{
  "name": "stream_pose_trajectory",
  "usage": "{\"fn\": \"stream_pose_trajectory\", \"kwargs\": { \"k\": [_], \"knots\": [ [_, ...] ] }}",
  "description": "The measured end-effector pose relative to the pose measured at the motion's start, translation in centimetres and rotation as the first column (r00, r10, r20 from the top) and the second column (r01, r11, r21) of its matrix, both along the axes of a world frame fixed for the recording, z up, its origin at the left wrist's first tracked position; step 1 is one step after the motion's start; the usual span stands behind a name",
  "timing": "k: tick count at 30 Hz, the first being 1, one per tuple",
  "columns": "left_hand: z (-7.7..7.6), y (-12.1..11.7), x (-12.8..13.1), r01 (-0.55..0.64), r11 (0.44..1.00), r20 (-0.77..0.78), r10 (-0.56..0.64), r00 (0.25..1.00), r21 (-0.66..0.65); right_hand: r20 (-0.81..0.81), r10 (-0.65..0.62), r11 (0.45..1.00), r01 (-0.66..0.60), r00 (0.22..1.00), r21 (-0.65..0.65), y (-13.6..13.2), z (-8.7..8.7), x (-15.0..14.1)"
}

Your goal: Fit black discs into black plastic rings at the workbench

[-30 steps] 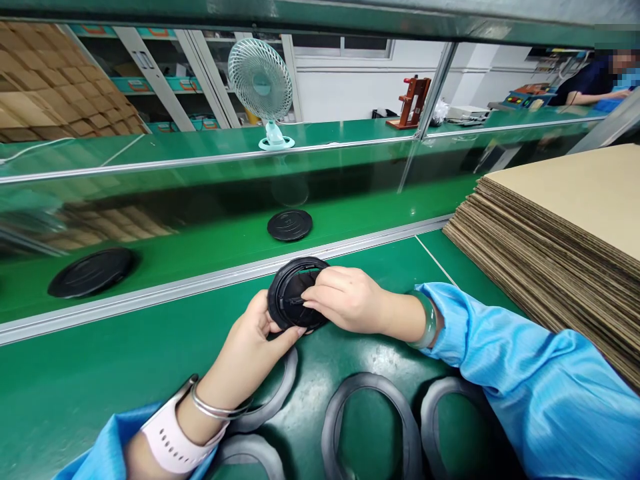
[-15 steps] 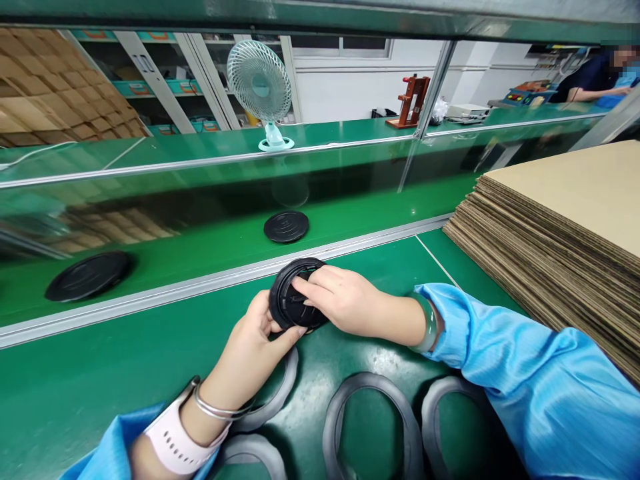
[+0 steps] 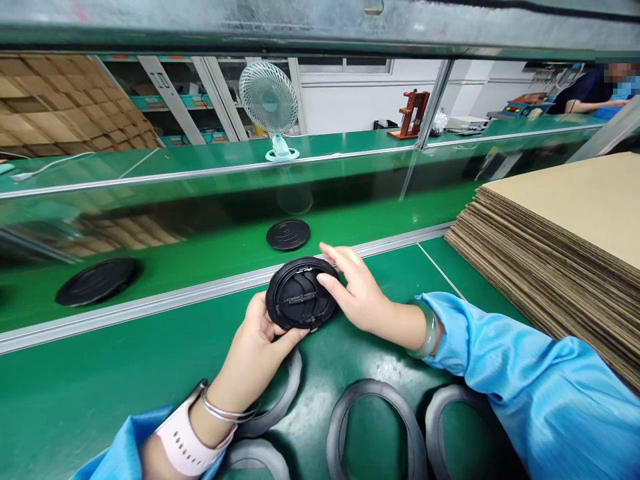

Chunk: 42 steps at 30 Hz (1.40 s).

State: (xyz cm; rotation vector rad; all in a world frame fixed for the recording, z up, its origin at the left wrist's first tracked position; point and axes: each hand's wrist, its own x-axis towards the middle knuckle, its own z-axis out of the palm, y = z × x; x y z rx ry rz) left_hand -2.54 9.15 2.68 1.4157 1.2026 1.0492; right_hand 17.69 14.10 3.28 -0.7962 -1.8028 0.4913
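At left of frame, a flat, round black disc (image 3: 97, 281) lies on glossy green. Here's the left hand (image 3: 260, 343), gripping a round, black, ridged plastic-looking cap (image 3: 300, 298) mid-frame! Just right, the right hand (image 3: 363, 297) opens loosely, thumb over the cap's rim; contact, I can't tell. Far right, stacked tan cardboard sheets (image 3: 550, 230).

Blk disc (image 3: 293, 287), gry rings (image 3: 337, 433), brt-blue sleeves (image 3: 530, 373), pale-pink watch strap (image 3: 187, 441) (dk-dotted), grn bench (image 3: 115, 373).

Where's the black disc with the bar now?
Head view, near the centre: the disc is held in the left hand, with the right hand at its right edge and grey rings lower in the picture.
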Motion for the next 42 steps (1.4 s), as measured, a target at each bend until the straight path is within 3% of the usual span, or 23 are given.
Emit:
{"fn": "stream_pose_trajectory", "kwargs": {
  "k": [3, 7, 10, 16, 18, 20, 22, 24, 28, 30, 32, 33, 35, 36, 38, 40, 42],
  "knots": [
    [-0.4, -0.2, -0.2, 0.028, 1.000, -0.106, -0.027, 0.994, 0.007, -0.166, 0.139, 0.948, -0.179, 0.976, -0.263, 1.1, -1.8, -0.5],
    [-0.5, -0.4, -0.6, 0.073, 0.997, -0.185, -0.065, 0.980, 0.037, -0.300, 0.171, 0.893, -0.276, 0.938, -0.355, 1.9, -3.3, -1.0],
    [-0.4, -0.4, -0.7, 0.097, 0.993, -0.209, -0.083, 0.974, 0.061, -0.309, 0.147, 0.892, -0.261, 0.940, -0.369, 1.6, -3.1, -1.1],
    [0.1, -0.2, -0.6, 0.079, 0.986, -0.377, -0.019, 0.926, 0.146, -0.180, -0.011, 0.896, -0.071, 0.984, -0.439, 0.5, -2.2, -1.4],
    [0.2, -0.2, -0.7, 0.052, 0.987, -0.379, 0.010, 0.925, 0.152, -0.212, 0.066, 0.879, -0.157, 0.975, -0.451, 0.5, -1.8, -1.3],
    [0.2, -0.2, -0.8, 0.021, 0.988, -0.368, 0.037, 0.929, 0.152, -0.304, 0.226, 0.809, -0.352, 0.926, -0.471, 0.6, -1.3, -1.0],
    [0.1, -0.1, -0.8, 0.005, 0.990, -0.360, 0.048, 0.932, 0.144, -0.388, 0.356, 0.700, -0.518, 0.850, -0.492, 0.8, -0.9, -0.7],
    [0.1, -0.1, -0.8, 0.011, 0.990, -0.362, 0.041, 0.931, 0.140, -0.402, 0.394, 0.649, -0.560, 0.827, -0.516, 0.9, -0.7, -0.5],
    [0.0, 0.0, -0.7, 0.043, 0.988, -0.367, 0.015, 0.930, 0.150, -0.342, 0.319, 0.741, -0.458, 0.884, -0.492, 0.6, -1.0, -0.9],
    [0.0, 0.1, -0.6, 0.046, 0.988, -0.351, 0.009, 0.936, 0.149, -0.336, 0.317, 0.753, -0.451, 0.887, -0.480, 0.7, -1.0, -1.2],
    [0.0, 0.1, -0.5, 0.050, 0.990, -0.266, -0.013, 0.964, 0.131, -0.321, 0.342, 0.756, -0.462, 0.883, -0.465, 1.6, -0.7, -0.9],
    [0.0, 0.1, -0.4, 0.054, 0.991, -0.197, -0.030, 0.980, 0.119, -0.297, 0.313, 0.801, -0.419, 0.902, -0.429, 2.4, -0.5, -0.4],
    [0.0, 0.0, -0.2, 0.062, 0.990, -0.060, -0.055, 0.997, 0.129, -0.187, 0.112, 0.948, -0.162, 0.976, -0.275, 4.8, -0.1, 1.5],
    [0.1, -0.1, -0.2, 0.064, 0.986, -0.016, -0.063, 0.998, 0.156, -0.091, -0.037, 0.986, 0.022, 0.995, -0.168, 6.3, 0.0, 2.9],
    [0.1, -0.3, -0.1, 0.071, 0.971, 0.004, -0.074, 0.997, 0.228, 0.237, -0.274, 0.960, 0.280, 0.932, 0.007, 9.2, -0.2, 5.9],
    [0.3, -0.4, -0.3, 0.109, 0.953, -0.017, -0.109, 0.994, 0.283, 0.569, -0.315, 0.932, 0.361, 0.760, 0.035, 11.6, -0.9, 8.4],
    [1.0, -0.4, -0.6, 0.147, 0.941, -0.031, -0.144, 0.989, 0.306, 0.699, -0.307, 0.918, 0.395, 0.645, 0.039, 12.8, -1.8, 9.6]
  ]
}}
